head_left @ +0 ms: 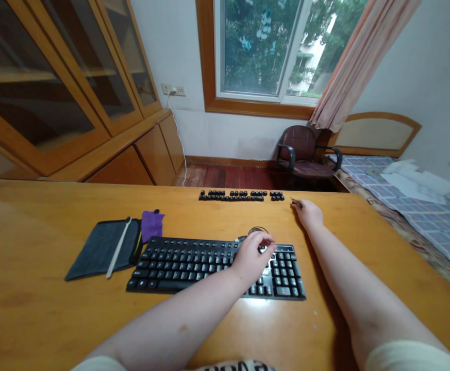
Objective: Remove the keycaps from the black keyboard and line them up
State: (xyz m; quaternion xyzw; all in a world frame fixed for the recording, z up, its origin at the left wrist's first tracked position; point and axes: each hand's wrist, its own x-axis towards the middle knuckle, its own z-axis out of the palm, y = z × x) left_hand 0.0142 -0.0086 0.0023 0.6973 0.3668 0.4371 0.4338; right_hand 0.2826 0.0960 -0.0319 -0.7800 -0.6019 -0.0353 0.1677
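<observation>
A black full-size keyboard (pixel 194 265) lies flat on the wooden table in front of me. Over its right part, near the navigation keys, is my left hand (pixel 252 253), with fingers loosely curved and thumb apart; nothing shows in it. White patches with no keycaps show beside the thumb. My right hand (pixel 310 213) is near the table's far edge, fingers closed on a small dark tool (pixel 296 203) with a thin tip, too small to name. Left of it, loose black keycaps (pixel 232 196) stand in rows along that edge.
Left of the keyboard lie a dark grey zip pouch (pixel 95 247), a pale thin stick or brush (pixel 118 248) across it, and a purple cloth (pixel 152 225). A cable (pixel 258 229) coils behind the keyboard. Beyond the table (pixel 35 309) stand a brown chair (pixel 300 147) and a bed (pixel 421 196).
</observation>
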